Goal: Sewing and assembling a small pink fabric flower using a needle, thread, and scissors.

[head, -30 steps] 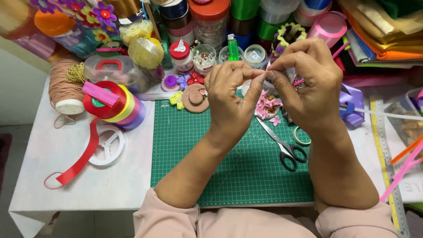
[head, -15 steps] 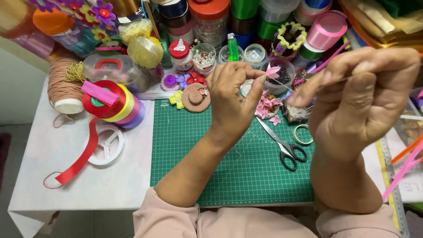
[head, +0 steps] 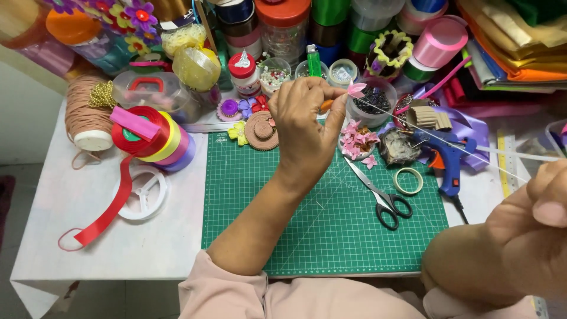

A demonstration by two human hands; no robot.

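Observation:
My left hand (head: 310, 127) is raised over the far edge of the green cutting mat (head: 307, 236), pinching a small pink folded ribbon petal (head: 356, 90) between thumb and fingers. A thin pale thread (head: 437, 137) runs taut from the petal down to the right. My right hand (head: 531, 227) is drawn far to the lower right, close to the camera, fingers closed on the thread's end. A small pile of pink petals (head: 358, 142) lies just under the left hand.
Scissors (head: 381, 195), a tape ring (head: 408, 181) and a blue glue gun (head: 446, 159) lie on the mat's right side. Stacked ribbon spools (head: 153, 139) with a loose red ribbon (head: 103, 215) sit left. Jars, bead tubs and ribbon rolls crowd the back.
My right hand has pulled away from the left, moving right and toward the camera, drawing the thread out long. The left hand has stayed put holding the pink petal.

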